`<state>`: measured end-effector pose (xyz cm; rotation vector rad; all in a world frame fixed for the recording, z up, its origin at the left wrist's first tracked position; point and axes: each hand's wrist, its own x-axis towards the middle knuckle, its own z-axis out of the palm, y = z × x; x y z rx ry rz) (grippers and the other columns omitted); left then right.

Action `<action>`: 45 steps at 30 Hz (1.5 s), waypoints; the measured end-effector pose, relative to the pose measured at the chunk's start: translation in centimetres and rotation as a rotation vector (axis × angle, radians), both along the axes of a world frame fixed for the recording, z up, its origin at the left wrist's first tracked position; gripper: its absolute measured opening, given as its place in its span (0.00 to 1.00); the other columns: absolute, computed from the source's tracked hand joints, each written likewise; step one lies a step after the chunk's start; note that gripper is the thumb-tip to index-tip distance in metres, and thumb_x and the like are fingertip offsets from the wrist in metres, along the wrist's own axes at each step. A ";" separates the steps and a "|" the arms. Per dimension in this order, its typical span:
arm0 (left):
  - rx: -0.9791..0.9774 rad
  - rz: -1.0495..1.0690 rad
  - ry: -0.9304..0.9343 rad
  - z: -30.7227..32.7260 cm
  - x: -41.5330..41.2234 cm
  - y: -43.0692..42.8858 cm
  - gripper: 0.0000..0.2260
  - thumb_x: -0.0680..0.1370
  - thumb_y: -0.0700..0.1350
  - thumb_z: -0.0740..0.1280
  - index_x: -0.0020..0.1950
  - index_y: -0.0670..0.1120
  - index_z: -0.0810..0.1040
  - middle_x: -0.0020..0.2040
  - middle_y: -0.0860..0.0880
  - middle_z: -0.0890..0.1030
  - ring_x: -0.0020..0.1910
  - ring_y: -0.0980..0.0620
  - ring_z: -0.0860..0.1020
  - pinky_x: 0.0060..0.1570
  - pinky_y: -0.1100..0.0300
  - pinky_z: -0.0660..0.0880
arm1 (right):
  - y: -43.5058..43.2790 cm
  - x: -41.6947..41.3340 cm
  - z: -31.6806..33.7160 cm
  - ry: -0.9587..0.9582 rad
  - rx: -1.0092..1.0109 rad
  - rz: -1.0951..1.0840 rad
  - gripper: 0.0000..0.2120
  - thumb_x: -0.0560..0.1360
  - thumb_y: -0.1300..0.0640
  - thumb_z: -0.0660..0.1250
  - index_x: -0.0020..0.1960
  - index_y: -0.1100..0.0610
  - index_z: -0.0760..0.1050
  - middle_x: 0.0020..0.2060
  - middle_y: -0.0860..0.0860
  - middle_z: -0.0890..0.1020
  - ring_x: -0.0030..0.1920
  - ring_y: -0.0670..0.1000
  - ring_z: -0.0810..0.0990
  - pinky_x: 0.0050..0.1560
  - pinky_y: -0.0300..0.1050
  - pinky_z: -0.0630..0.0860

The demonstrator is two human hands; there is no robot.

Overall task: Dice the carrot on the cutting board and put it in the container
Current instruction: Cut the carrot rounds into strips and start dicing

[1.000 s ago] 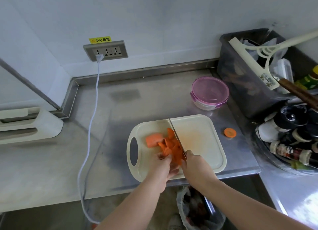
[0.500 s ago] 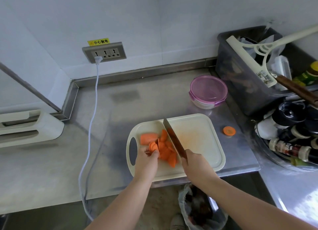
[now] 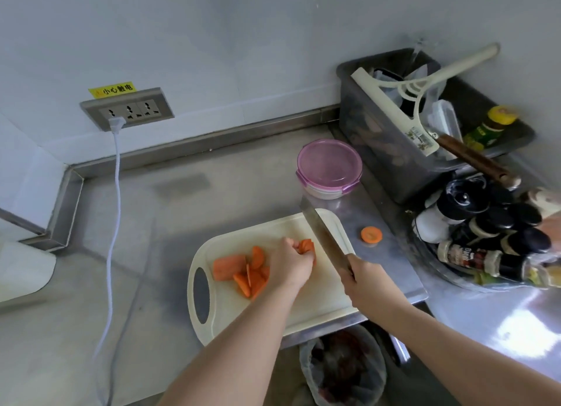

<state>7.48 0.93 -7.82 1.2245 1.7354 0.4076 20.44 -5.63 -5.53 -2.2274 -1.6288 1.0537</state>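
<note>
A cream cutting board (image 3: 318, 302) lies at the counter's front edge. On its left part sit a thick carrot chunk (image 3: 229, 266) and a loose heap of carrot slices (image 3: 253, 276). My left hand (image 3: 290, 264) grips a small stack of carrot slices (image 3: 306, 247) near the board's middle. My right hand (image 3: 365, 284) holds the knife (image 3: 323, 234) by its handle, the blade raised and pointing away, just right of the stack. The round container with a pink lid (image 3: 329, 167) stands closed behind the board.
One carrot round (image 3: 371, 234) lies on the steel counter right of the board. A grey bin (image 3: 394, 150) with utensils and a tray of spice bottles (image 3: 485, 238) crowd the right. A white cable (image 3: 117, 193) runs down from the wall socket. A waste bag (image 3: 343, 372) hangs below the counter.
My left hand picked a few slices out of the heap and carried them right to the board's middle. The knife shifted right and its blade lifted off the heap.
</note>
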 end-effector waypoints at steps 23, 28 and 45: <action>0.164 -0.274 0.420 -1.2 1.6 -0.3 0.13 0.75 0.39 0.66 0.58 0.44 0.73 0.57 0.43 0.76 0.55 0.43 0.78 0.53 0.53 0.75 | 0.8 1.5 -1.8 -0.093 -0.057 0.251 0.11 0.83 0.53 0.52 0.61 0.56 0.68 0.39 0.50 0.75 0.35 0.48 0.75 0.30 0.37 0.69; 0.171 -0.317 0.432 -1.3 1.4 0.2 0.13 0.75 0.42 0.67 0.59 0.44 0.72 0.58 0.43 0.75 0.56 0.43 0.76 0.54 0.54 0.73 | 0.8 1.5 -1.7 -0.089 -0.079 0.264 0.11 0.82 0.55 0.52 0.61 0.56 0.67 0.39 0.51 0.75 0.36 0.51 0.76 0.31 0.41 0.72; 0.091 0.022 0.030 -2.2 0.4 0.9 0.05 0.75 0.40 0.69 0.50 0.42 0.81 0.44 0.44 0.84 0.45 0.47 0.83 0.52 0.53 0.78 | 0.5 0.8 -2.3 -0.147 -0.063 0.269 0.11 0.82 0.57 0.52 0.63 0.55 0.66 0.43 0.55 0.79 0.38 0.56 0.80 0.36 0.49 0.77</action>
